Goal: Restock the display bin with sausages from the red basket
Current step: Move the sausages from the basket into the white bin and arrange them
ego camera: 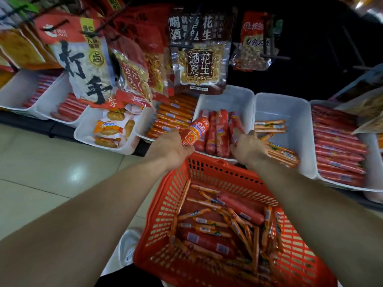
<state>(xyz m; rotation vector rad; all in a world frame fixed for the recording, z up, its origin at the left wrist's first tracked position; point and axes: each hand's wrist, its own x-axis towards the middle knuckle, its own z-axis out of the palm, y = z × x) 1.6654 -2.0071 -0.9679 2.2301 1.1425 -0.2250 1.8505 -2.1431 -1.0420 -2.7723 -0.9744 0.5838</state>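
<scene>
The left hand (173, 147) holds a thick red sausage (195, 131), fingers wrapped round its lower end, tilting it over the white display bin (224, 100) at twelve o'clock. The right hand (247, 148) rests on the sausages in that bin; whether its fingers grip cannot be told. The red basket (165, 204) at six o'clock holds more sausages.

A shop: hanging snack bags (200, 52) above white bins (228, 98) of packaged sausages (219, 133).
</scene>
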